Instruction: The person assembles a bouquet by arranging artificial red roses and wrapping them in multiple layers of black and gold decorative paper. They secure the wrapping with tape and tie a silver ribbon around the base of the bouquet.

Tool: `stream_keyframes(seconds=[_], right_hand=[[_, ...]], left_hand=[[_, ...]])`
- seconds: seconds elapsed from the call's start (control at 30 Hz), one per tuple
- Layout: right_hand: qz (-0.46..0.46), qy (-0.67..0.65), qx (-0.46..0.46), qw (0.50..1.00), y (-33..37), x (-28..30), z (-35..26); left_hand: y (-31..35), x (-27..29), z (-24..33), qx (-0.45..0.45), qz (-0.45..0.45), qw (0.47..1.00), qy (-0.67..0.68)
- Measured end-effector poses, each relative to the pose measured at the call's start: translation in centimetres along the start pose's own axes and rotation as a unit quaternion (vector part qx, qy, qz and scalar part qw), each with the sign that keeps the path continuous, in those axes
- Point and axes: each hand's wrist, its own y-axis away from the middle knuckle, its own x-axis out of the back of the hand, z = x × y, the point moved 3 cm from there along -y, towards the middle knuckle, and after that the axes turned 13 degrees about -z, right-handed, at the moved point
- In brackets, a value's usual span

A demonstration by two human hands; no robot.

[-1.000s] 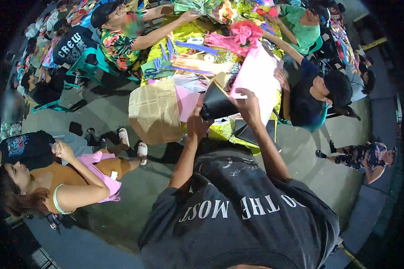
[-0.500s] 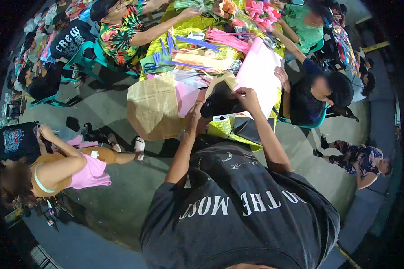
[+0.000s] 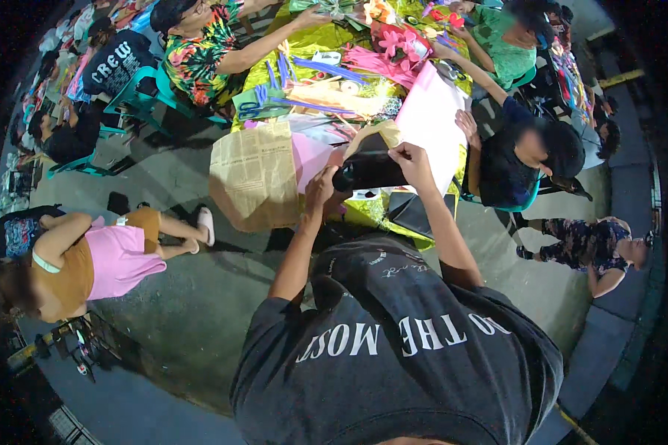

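Note:
A wide black strip that looks like ribbon [image 3: 375, 172] stretches between my two hands above the near edge of the table. My left hand [image 3: 321, 190] is closed around its left end, where a dark rounded edge resembles a roll. My right hand [image 3: 414, 165] pinches the other end between thumb and fingers. Beside my left hand lies brown printed wrapping paper [image 3: 252, 178], overhanging the table's edge, with a pink sheet [image 3: 309, 159] next to it. A black flat case or pouch [image 3: 412, 215] rests below my right hand.
A yellow-covered table [image 3: 364, 216] carries purple and pink stems [image 3: 378, 65], blue-handled scissors [image 3: 256, 102], white-pink paper [image 3: 434, 111] and pink flowers [image 3: 401, 46]. People sit around it on green chairs [image 3: 137, 93]. Someone in a pink garment [image 3: 119, 259] stands at the left, another person [image 3: 583, 248] at the right.
The black strip has become flatter and more level between my hands. Across the table, the pink flowers have shifted left and down. The standing people at left and right have changed position.

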Motion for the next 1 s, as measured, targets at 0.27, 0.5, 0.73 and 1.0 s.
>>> stream_keyframes(seconds=[0.27,0.5,0.73,1.0], right_hand=[[0.031,0.08,0.062,0.994,0.1,-0.7,-1.5],[0.023,-0.027,0.046,0.998,-1.4,-0.1,0.3],[0.021,-0.073,0.035,0.997,-1.3,-1.3,1.2],[0.013,-0.017,0.099,0.995,-0.7,-1.0,0.7]], left_hand=[[0.6,-0.1,2.1,0.009,-0.006,1.0,0.015],[0.6,0.1,1.8,-0.014,-0.023,0.999,0.036],[1.2,-0.4,-0.5,0.064,-0.048,0.996,-0.03],[2.8,1.3,2.8,-0.01,0.047,0.999,-0.001]])
